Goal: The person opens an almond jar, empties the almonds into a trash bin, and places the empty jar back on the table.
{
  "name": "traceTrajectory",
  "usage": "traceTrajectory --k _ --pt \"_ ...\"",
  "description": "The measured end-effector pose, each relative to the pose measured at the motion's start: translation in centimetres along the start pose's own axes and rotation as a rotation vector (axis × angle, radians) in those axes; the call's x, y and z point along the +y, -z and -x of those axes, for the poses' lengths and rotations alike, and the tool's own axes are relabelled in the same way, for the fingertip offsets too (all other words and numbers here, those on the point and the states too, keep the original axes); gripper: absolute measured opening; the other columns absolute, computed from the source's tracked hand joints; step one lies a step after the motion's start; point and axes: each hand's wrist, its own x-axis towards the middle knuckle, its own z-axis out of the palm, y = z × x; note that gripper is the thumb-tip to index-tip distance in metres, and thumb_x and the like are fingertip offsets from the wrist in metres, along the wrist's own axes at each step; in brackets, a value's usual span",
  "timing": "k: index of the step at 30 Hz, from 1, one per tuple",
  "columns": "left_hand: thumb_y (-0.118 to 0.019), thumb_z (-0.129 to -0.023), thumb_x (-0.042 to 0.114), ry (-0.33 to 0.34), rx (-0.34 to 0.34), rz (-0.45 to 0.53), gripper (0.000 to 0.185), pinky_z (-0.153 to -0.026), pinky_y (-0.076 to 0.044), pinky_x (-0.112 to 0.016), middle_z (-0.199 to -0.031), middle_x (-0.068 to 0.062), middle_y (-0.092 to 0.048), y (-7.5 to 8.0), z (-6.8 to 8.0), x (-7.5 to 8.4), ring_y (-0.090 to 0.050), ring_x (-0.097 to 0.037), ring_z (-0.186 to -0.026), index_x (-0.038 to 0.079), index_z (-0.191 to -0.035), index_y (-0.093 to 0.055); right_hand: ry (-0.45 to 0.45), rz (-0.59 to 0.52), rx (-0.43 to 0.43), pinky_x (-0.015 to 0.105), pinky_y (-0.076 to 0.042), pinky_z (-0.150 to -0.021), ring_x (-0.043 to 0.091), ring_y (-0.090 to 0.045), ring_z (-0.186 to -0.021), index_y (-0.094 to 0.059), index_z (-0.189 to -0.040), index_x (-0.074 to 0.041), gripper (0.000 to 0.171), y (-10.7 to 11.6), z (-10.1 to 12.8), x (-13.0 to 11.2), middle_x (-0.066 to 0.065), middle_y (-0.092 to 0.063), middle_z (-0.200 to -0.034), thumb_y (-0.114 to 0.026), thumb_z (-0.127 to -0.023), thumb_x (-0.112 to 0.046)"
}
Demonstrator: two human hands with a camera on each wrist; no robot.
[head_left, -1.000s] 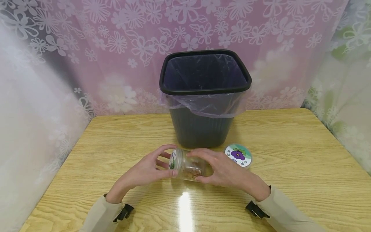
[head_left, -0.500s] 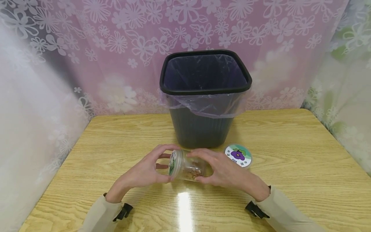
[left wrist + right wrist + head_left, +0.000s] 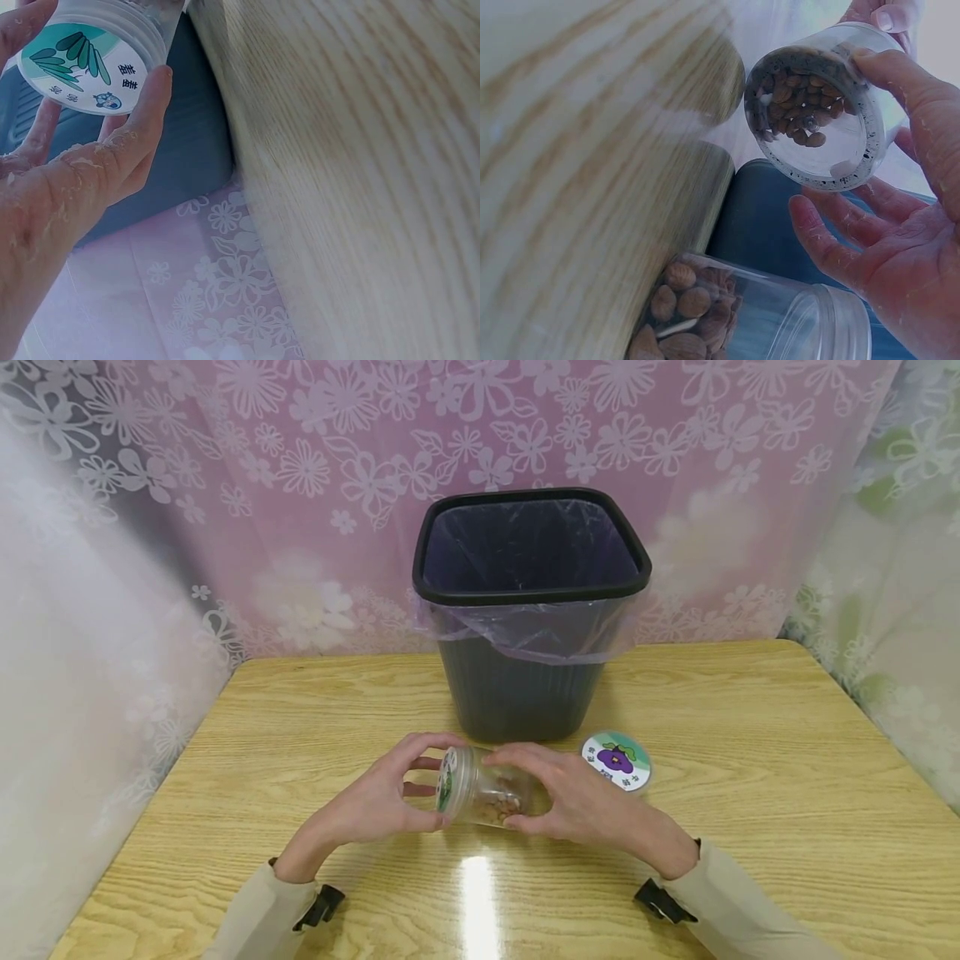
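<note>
A clear plastic jar [image 3: 498, 797] lies tilted on its side between both hands, low over the table, with small brown nuts [image 3: 802, 105] pooled inside. My left hand [image 3: 378, 797] grips its round lid [image 3: 447, 781], thumb at the near edge and fingers at the far edge. In the left wrist view, that lid [image 3: 86, 67] shows a white label with green leaf shapes. My right hand [image 3: 570, 789] holds the jar's body, thumb and fingers on opposite sides. A second jar stands by the right hand; its lid [image 3: 617, 762] bears a purple drawing, and almonds [image 3: 694, 307] show inside.
A dark bin [image 3: 521, 685] with a black rim and a translucent purple liner [image 3: 555, 635] stands right behind the jars. Floral curtains [image 3: 337, 510] surround the wooden table [image 3: 315, 718] at the back and sides.
My left hand's thumb has shifted down and left along the lid's edge, and the lid's face has turned slightly. The right hand and the second jar have stayed in place.
</note>
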Motion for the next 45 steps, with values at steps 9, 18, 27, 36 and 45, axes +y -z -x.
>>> traceTrajectory --k 9,18,27,36,45 --pt "-0.085 -0.081 0.012 0.020 -0.001 0.005 0.082 -0.104 -0.054 -0.048 -0.156 0.003 -0.039 0.1 -0.2 -0.1 -0.050 -0.036 -0.135 0.029 -0.150 -0.045 -0.003 -0.003 0.002 0.041 -0.054 -0.105 0.019 -0.062 -0.129 -0.058 -0.140 -0.018 0.066 0.1 -0.1 0.0 -0.001 -0.063 -0.141 -0.088 -0.082 -0.029" --pt "-0.083 -0.084 0.018 0.076 0.004 0.009 0.081 -0.094 -0.059 -0.038 -0.148 -0.002 -0.044 0.2 0.0 0.0 -0.054 -0.035 -0.132 0.031 -0.152 -0.043 -0.008 -0.009 -0.021 0.044 -0.053 -0.106 0.024 -0.062 -0.130 -0.056 -0.142 -0.017 0.066 0.2 -0.1 0.0 0.002 -0.061 -0.144 -0.086 -0.084 -0.028" --pt "-0.082 -0.087 0.028 0.120 0.014 -0.024 0.078 -0.096 -0.058 -0.038 -0.147 -0.005 -0.044 0.5 0.4 0.1 -0.057 -0.031 -0.129 0.034 -0.152 -0.040 -0.005 0.002 -0.022 0.044 -0.053 -0.106 0.022 -0.061 -0.132 -0.056 -0.143 -0.018 0.066 0.2 -0.1 -0.1 0.001 -0.060 -0.145 -0.085 -0.085 -0.030" --pt "-0.081 -0.086 0.017 0.143 0.051 0.028 0.080 -0.104 -0.054 -0.040 -0.156 -0.010 -0.031 1.2 1.0 -0.4 -0.053 -0.032 -0.134 0.027 -0.147 -0.029 -0.038 -0.004 -0.041 0.042 -0.052 -0.107 0.020 -0.059 -0.133 -0.056 -0.143 -0.018 0.066 0.3 -0.1 -0.3 -0.001 -0.059 -0.146 -0.084 -0.085 -0.032" --pt "-0.081 -0.083 0.012 0.142 0.082 -0.065 0.082 -0.112 -0.048 -0.049 -0.155 -0.015 -0.030 2.1 1.6 -1.8 -0.051 -0.040 -0.138 0.015 -0.147 -0.028 -0.040 -0.010 -0.050 0.041 -0.053 -0.106 0.019 -0.061 -0.130 -0.055 -0.143 -0.018 0.068 0.6 -0.3 -0.2 -0.001 -0.061 -0.144 -0.085 -0.084 -0.031"
